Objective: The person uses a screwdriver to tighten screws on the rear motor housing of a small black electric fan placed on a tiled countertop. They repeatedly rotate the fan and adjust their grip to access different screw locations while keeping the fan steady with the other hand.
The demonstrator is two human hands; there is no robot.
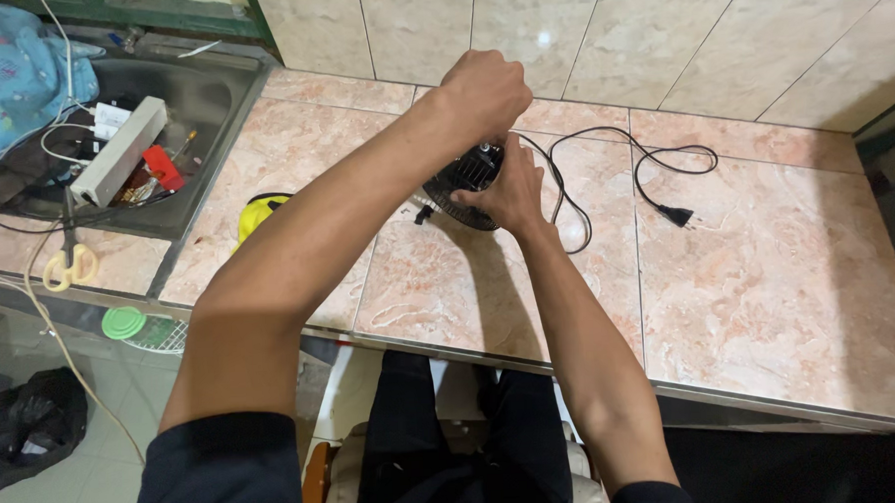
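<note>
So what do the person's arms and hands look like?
Both arms are bare from the elbow down, with dark sleeves pushed up near the shoulders. The left hand and right hand are bare too: no gloves, rings or watch visible.
</note>
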